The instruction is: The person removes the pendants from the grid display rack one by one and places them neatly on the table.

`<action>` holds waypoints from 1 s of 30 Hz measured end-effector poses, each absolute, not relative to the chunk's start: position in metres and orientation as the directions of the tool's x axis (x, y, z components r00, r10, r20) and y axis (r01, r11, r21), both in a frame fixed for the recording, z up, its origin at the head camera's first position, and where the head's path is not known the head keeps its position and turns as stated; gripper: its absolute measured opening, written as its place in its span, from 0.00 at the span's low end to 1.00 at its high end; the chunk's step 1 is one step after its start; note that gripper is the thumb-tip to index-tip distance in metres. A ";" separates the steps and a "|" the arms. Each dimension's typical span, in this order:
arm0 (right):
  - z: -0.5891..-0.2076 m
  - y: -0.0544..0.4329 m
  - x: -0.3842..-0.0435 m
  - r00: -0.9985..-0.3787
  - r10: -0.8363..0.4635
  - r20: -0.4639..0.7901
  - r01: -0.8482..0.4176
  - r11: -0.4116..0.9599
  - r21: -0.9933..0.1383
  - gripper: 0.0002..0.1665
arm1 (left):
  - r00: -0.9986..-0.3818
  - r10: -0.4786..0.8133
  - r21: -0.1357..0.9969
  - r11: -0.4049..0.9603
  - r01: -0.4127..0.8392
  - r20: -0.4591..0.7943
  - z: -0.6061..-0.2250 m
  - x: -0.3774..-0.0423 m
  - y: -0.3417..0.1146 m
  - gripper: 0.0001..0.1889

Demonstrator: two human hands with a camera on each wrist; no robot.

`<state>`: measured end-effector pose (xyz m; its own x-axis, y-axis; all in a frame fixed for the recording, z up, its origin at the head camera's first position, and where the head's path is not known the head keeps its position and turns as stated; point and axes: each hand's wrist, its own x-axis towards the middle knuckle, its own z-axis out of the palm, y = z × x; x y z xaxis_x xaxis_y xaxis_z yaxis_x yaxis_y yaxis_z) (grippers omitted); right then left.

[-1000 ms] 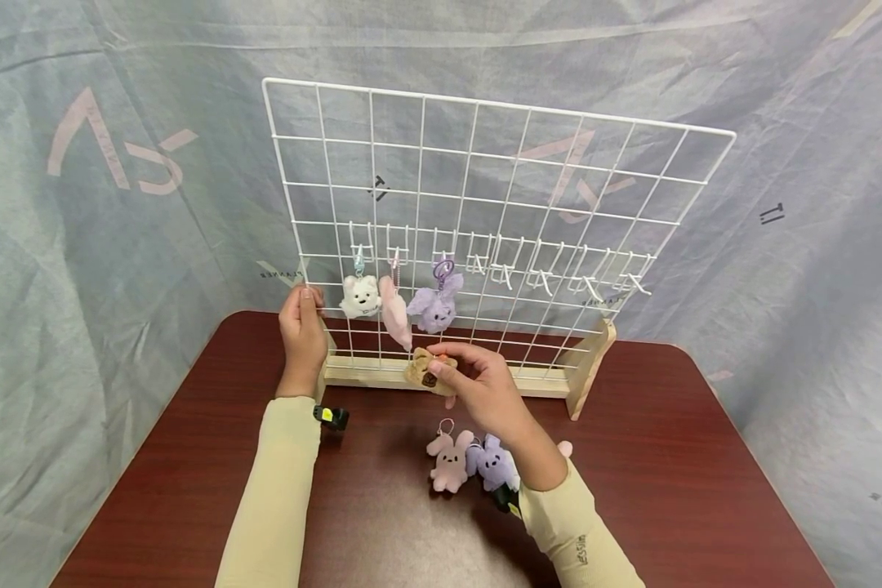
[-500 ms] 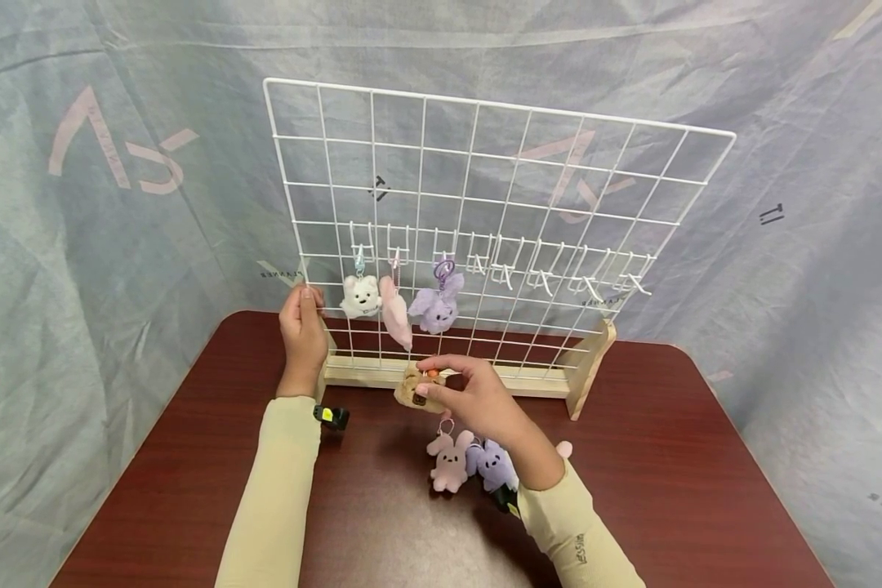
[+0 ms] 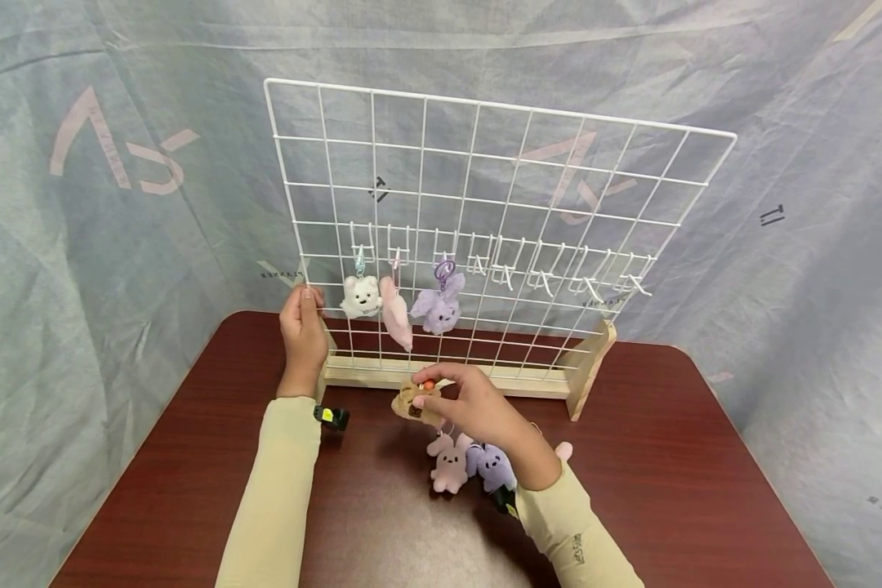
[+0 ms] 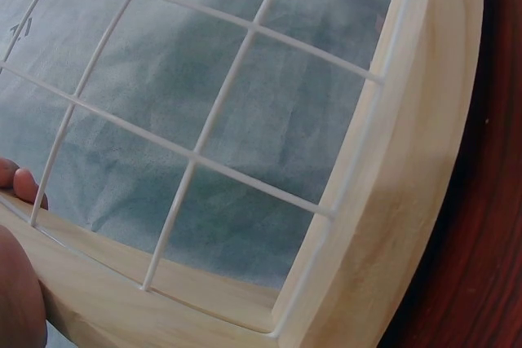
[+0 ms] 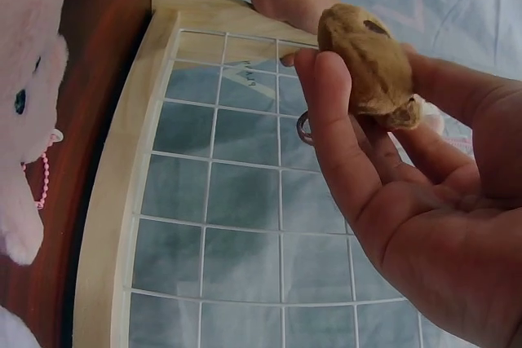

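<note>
My right hand (image 3: 481, 408) pinches a small brown plush keychain (image 3: 403, 402) with an orange bead, low in front of the white wire grid rack (image 3: 529, 109). In the right wrist view, the brown plush (image 5: 371, 59) sits between thumb and fingertips, and a metal ring (image 5: 303, 128) shows below it. My left hand (image 3: 305, 339) grips the rack's left side; the left wrist view has fingers behind the wooden frame (image 4: 391, 201) and the thumb in front. From the rack's hooks hang a white plush bear (image 3: 361, 297), a pink plush (image 3: 394, 317) and a purple plush bunny (image 3: 438, 310).
On the red-brown table (image 3: 382, 523) lie a pink plush bunny (image 3: 451, 464) and a purple one (image 3: 494, 467), with more plush partly hidden by my right forearm. Several bare white hooks (image 3: 541, 279) line the rack's right half. Grey cloth (image 3: 154, 269) surrounds the table.
My right hand has come down and slightly left with the brown plush keychain, away from the hanging plushes. My left hand stays put on the rack.
</note>
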<state>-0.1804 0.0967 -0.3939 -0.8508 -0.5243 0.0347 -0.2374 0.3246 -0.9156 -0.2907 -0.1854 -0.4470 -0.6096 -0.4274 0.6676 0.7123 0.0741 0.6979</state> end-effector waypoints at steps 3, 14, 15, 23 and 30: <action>-0.395 0.096 -0.180 -0.850 -0.526 0.016 -0.224 0.335 -0.915 0.16 | -0.612 -0.426 0.700 0.073 0.711 0.666 -0.448 -0.291 -0.186 0.22; -0.399 0.095 -0.180 -0.822 -0.569 0.009 -0.284 0.396 -0.873 0.09 | -0.605 -0.429 0.701 0.100 0.706 0.670 -0.448 -0.291 -0.186 0.22; -0.400 0.095 -0.180 -0.817 -0.577 0.013 -0.301 0.406 -0.863 0.09 | -0.606 -0.429 0.701 0.098 0.706 0.670 -0.448 -0.291 -0.186 0.22; -0.407 0.094 -0.184 -0.754 -0.656 0.026 -0.384 0.410 -0.827 0.06 | -0.606 -0.426 0.700 0.096 0.708 0.672 -0.448 -0.291 -0.186 0.23; -0.412 0.093 -0.184 -0.745 -0.667 0.002 -0.383 0.425 -0.820 0.04 | -0.606 -0.420 0.696 0.093 0.711 0.675 -0.449 -0.291 -0.186 0.24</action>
<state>-0.1844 0.0926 -0.4115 -0.7449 -0.6672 0.0022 -0.3829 0.4248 -0.8203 -0.2914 -0.1860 -0.4486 -0.6062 -0.4199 0.6755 0.7115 0.0933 0.6965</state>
